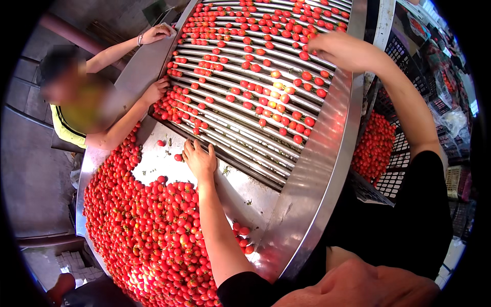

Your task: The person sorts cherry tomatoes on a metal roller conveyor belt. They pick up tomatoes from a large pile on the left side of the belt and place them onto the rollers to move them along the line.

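Observation:
My left hand lies with its fingers spread on the lower edge of a metal roller conveyor, holding nothing. One small red tomato sits just beside its fingertips. Over the conveyor's right side, my right hand reaches in with the fingers bent down near several tomatoes; whether it grips one cannot be seen. Rows of small red tomatoes rest between the rollers, a few of them paler orange. Below the rollers, a large heap of tomatoes covers much of the sheet-metal tray.
Across the conveyor a co-worker has one hand at tomatoes by the rollers and the other on the metal side. A black plastic crate with tomatoes stands right of the conveyor's raised metal rim. More crates lie beyond it.

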A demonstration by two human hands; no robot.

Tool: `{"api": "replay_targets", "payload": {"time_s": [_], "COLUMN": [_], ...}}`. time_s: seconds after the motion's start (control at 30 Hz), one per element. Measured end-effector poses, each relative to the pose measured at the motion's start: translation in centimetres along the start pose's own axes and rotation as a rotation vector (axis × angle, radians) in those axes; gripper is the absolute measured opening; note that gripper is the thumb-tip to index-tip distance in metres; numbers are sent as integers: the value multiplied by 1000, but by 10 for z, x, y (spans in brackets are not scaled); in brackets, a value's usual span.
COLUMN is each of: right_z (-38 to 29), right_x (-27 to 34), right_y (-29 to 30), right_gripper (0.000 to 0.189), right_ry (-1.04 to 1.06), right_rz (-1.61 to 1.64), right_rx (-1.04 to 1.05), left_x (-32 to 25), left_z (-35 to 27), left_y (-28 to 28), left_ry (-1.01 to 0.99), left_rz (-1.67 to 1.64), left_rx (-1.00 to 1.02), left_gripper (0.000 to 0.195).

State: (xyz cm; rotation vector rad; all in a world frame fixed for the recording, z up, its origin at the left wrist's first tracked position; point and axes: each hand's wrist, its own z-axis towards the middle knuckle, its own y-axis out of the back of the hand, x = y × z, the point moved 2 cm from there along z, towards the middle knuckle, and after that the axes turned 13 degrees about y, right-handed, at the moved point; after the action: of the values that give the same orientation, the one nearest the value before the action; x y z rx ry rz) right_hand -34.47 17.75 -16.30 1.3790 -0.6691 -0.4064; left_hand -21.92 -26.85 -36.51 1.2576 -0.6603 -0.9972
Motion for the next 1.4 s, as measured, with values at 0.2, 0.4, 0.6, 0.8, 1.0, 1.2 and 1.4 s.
{"api": "replay_targets", "payload": {"time_s": [0.2,0.4,0.6,0.8,1.0,1.2,1.4], "right_z": [94,98,100,97,-41,-186,-137], "right_x": [-110,-167,-144,-79,57,26,74], "right_y": [-90,-128,-143,-121,-22,-15,-15], "right_gripper": [31,28,28,22,12,21,32], "right_ry": [-428,-508,-534,-333,47,-154,338], "right_rz": [-424,-368,-468,-350,189,156,226], "right_rx": [267,286,262,332,-147,37,-171], "left_x": [1,5,14,8,20,16,30], "left_z": [1,-1,-4,-1,-4,-5,-5], "left_y": [-6,-8,-4,-11,-13,-16,-20], "left_ry": [0,-23,-20,-32,-27,-55,-44], "left_rz": [14,-26,-15,-33,-28,-17,18], "left_rx": [29,-1,-24,-3,0,-6,-8], "left_gripper": [54,48,48,46,46,47,49]}}
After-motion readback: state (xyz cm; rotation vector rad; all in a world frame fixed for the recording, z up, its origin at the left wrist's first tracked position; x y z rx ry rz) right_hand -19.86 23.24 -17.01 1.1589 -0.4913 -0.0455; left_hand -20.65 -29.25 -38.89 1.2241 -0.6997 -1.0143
